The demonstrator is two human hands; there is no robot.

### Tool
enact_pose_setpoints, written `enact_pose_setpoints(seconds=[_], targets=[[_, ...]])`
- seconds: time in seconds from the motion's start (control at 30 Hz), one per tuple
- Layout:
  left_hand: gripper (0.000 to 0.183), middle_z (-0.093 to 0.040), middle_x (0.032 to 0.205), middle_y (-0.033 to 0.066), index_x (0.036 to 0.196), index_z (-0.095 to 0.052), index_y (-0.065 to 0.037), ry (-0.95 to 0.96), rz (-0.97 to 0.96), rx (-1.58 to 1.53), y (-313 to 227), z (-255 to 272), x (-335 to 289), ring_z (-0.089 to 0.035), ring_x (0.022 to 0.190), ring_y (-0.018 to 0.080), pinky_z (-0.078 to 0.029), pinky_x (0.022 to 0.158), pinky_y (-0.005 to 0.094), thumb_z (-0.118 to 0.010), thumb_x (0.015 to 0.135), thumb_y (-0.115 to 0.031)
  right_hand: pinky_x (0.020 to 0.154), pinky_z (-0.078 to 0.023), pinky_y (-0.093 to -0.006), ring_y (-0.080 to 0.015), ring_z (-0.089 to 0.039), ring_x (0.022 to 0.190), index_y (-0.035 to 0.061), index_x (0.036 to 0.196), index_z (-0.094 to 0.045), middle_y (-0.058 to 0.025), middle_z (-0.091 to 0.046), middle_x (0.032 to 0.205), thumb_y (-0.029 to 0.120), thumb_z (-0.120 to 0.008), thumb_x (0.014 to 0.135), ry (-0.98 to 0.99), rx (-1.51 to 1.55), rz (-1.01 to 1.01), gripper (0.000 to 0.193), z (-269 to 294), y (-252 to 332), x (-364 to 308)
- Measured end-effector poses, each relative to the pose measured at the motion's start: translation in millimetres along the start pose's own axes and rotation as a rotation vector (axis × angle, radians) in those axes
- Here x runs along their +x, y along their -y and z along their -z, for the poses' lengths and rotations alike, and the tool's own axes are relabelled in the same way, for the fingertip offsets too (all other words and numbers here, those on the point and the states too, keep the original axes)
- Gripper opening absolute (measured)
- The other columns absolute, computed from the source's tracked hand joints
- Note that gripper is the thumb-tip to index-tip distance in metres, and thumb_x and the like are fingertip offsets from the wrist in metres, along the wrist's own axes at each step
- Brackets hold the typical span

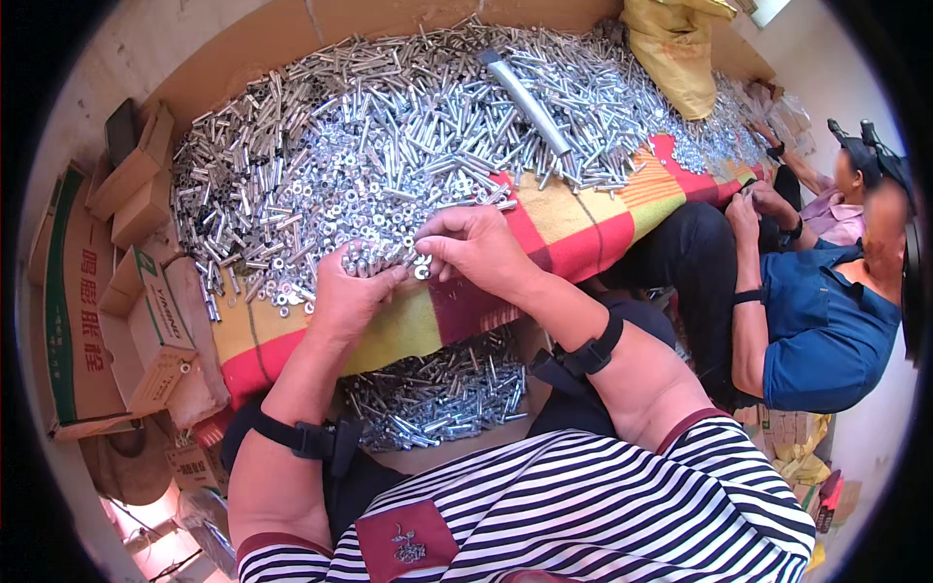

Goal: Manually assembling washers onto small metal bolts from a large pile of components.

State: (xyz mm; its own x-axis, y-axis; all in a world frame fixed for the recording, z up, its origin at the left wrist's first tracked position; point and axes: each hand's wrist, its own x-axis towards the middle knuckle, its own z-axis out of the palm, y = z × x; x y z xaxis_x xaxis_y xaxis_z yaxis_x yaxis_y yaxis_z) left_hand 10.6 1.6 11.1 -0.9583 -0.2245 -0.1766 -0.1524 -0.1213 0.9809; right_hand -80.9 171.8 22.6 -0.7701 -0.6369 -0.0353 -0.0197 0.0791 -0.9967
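Note:
My left hand [354, 295] is cupped at the near edge of a big heap, its fingers curled round a handful of shiny metal nuts [373, 258]. Just to its right, my right hand [478, 251] is closed in a pinch, thumb and forefinger together. Small silver washers or nuts [422, 269] show at its fingertips, too small to tell apart. Beyond both hands, loose nuts and washers [342, 202] spread over the heap, mixed with many metal sleeve bolts [408, 112]. A checkered cloth [573, 219] in red, yellow and green lies under the heap.
A long metal tube [530, 105] lies on the heap, with a yellow sack [675, 58] at the back right. Open cardboard boxes [97, 321] stand left. Below the cloth, a carton holds more bolts [437, 394]. Two people sit at right, one in a blue shirt [826, 325].

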Motion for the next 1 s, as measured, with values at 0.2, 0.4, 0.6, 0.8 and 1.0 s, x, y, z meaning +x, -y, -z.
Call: enact_pose_setpoints(seconds=[0.2, 0.4, 0.6, 0.8, 1.0], targets=[[0.014, -0.065, 0.073, 0.0045, 0.086, -0.064, -0.002, 0.047, 0.236, -0.183, -10.3, 4.1, 0.3, -0.052, 0.051, 0.0071, -0.032, 0.040, 0.0179, -0.072, 0.074, -0.002, 0.054, -0.050, -0.0233, -0.0091, -0.062, 0.060, 0.0013, 0.091, -0.071, -0.0045, -0.063, 0.075, 0.003, -0.066, 0.082, -0.073, -0.235, 0.453, 0.010, 0.9, -12.1, 0.2], [0.013, -0.065, 0.072, 0.0064, 0.084, -0.063, -0.002, 0.103, 0.351, -0.246, -16.0, 5.7, 2.1, -0.053, 0.050, 0.0081, -0.033, 0.040, 0.0180, -0.071, 0.074, 0.001, 0.054, -0.047, -0.0269, -0.0099, -0.057, 0.056, -0.0006, 0.081, -0.068, -0.0056, -0.062, 0.071, 0.010, -0.068, 0.083, -0.068, -0.081, 0.142, 0.011, -6.0, -0.7, -4.5], [0.017, -0.065, 0.072, 0.0033, 0.085, -0.064, -0.002, 0.039, 0.081, -0.085, -6.3, 0.0, 6.0, -0.053, 0.052, 0.0082, -0.040, 0.045, 0.0222, -0.073, 0.072, 0.000, 0.065, -0.045, -0.0249, -0.0104, -0.058, 0.073, -0.0013, 0.090, -0.062, -0.0059, -0.062, 0.081, 0.027, -0.055, 0.095, -0.101, -0.248, 0.108, 0.030, -4.0, -7.6, 9.1], [0.020, -0.062, 0.069, -0.0010, 0.083, -0.064, -0.006, 0.140, 0.001, 0.087, 1.8, -21.2, -10.0, -0.052, 0.052, 0.0069, -0.041, 0.046, 0.0216, -0.078, 0.070, -0.005, 0.110, -0.030, -0.0413, -0.0272, -0.047, 0.123, -0.0137, 0.127, -0.040, -0.0217, -0.050, 0.125, 0.045, -0.034, 0.100, -0.151, 0.507, 0.108, 0.065, -21.2, -5.6, 5.0], [0.013, -0.062, 0.069, 0.0023, 0.083, -0.063, -0.004, -0.122, 0.126, -0.155, -6.6, 20.7, 7.4, -0.051, 0.050, 0.0087, -0.039, 0.045, 0.0217, -0.073, 0.074, -0.006, 0.102, -0.040, -0.0367, -0.0223, -0.055, 0.112, -0.0072, 0.119, -0.051, -0.0136, -0.058, 0.118, 0.023, -0.048, 0.098, -0.095, 0.162, 0.235, 0.036, -30.8, 20.5, -29.0]])
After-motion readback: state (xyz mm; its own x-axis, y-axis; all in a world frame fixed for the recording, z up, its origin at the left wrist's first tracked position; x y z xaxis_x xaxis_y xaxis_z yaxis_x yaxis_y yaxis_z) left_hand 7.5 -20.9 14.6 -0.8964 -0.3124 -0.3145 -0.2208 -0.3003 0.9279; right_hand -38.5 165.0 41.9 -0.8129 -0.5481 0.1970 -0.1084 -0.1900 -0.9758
